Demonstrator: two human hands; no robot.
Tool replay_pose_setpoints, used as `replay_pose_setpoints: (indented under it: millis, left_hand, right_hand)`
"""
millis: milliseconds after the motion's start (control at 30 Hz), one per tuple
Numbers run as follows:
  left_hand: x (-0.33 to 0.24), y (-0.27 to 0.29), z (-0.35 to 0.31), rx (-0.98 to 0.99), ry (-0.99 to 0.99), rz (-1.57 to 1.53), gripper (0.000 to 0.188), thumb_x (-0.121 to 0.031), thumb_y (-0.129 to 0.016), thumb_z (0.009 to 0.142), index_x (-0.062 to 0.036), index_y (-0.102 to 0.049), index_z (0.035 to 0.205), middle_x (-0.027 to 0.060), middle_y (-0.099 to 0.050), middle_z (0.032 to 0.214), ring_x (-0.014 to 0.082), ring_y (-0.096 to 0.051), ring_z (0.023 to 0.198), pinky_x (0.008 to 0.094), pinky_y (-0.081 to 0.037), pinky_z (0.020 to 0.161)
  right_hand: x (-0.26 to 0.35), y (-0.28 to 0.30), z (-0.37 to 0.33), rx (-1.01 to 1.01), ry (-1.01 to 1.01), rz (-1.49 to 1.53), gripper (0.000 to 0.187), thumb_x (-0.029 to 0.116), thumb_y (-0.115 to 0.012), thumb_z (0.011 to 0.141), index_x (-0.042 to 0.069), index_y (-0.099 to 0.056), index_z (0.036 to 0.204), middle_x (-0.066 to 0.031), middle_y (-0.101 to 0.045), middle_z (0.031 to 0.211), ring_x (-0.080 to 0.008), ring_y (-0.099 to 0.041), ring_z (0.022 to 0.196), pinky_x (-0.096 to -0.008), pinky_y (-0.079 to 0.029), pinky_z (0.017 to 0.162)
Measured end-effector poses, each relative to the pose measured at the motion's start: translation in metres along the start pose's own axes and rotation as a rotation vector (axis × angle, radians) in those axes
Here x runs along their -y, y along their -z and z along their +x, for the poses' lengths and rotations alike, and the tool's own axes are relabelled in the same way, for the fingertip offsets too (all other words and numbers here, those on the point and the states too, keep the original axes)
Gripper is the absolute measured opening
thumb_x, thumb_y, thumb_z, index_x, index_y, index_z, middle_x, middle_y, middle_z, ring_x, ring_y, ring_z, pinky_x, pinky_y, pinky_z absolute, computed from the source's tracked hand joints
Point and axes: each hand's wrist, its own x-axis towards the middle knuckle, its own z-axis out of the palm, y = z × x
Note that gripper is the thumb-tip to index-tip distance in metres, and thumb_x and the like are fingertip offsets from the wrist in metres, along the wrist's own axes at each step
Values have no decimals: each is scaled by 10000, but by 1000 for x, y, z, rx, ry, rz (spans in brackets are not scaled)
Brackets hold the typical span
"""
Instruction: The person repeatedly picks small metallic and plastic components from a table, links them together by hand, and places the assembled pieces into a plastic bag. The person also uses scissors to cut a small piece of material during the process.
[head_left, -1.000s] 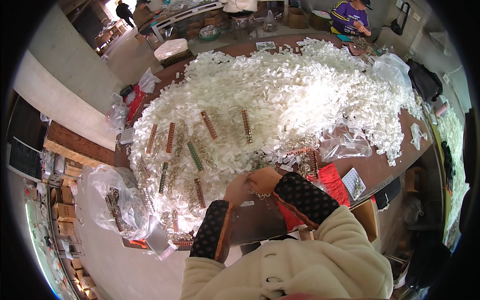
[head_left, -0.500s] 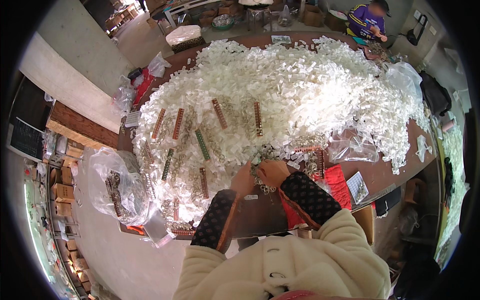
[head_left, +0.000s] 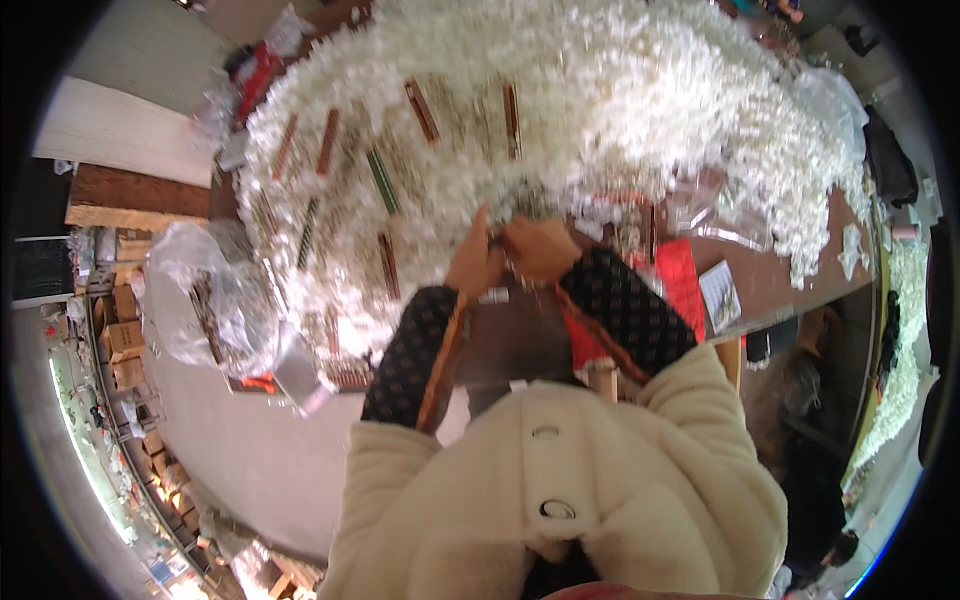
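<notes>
So, L hand points fwd; R hand angles inward.

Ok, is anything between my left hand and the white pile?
Nothing visible: your left hand is right by the near edge of the white pile. It's too blurred to tell whether they touch.

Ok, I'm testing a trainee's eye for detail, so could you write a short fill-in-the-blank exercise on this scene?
1. Besides the reddish-brown strips on the white heap, two other strips are coloured ____.
2. The red cloth beside the pale card lies to the ____ of both the left hand and the right hand.
3. The dark patterned sleeves have ____ trim.
4. The puffy clear bag is at the ____ side of the brown table.

Missing words: green; right; orange; left.
</notes>
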Motion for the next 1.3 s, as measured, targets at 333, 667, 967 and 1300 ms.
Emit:
replay_pose_setpoints:
  millis: [333, 667, 967, 1300]
  left_hand:
    - [-2, 0, -6, -115, -80, -73, 305, -48, -535, 877, -11, -563, 1178, 190, -619, 1090, 360, -608, 1028, 384, -479, 865]
    - [13, -13, -5, -196, -271, 33, 335, -37, -524, 874, 1, -572, 1203, 194, -613, 1061, 343, -606, 984, 367, -477, 842]
    - [29, -28, -2, -278, -281, 180, 360, -27, -515, 864, 4, -570, 1218, 204, -599, 982, 367, -595, 901, 391, -473, 777]
    - [17, -15, -4, -232, -247, 13, 434, 30, -468, 824, -4, -553, 1248, 187, -585, 1051, 332, -585, 958, 372, -467, 857]
  right_hand:
    - [2, 3, -7, -80, -98, 132, 194, 257, -567, 889, 71, -595, 935, -116, -608, 846, -358, -625, 720, -457, -493, 639]
    - [-5, -5, -4, -77, -35, 90, 254, 298, -542, 831, 73, -619, 743, -121, -636, 681, -357, -629, 663, -475, -486, 592]
    - [-9, -18, -6, -96, -18, 52, 250, 286, -540, 831, 79, -616, 714, -102, -635, 679, -340, -631, 649, -466, -485, 581]
    - [-1, -1, -7, -85, 6, 60, 219, 259, -533, 872, 59, -622, 864, -110, -632, 848, -341, -635, 714, -452, -496, 616]
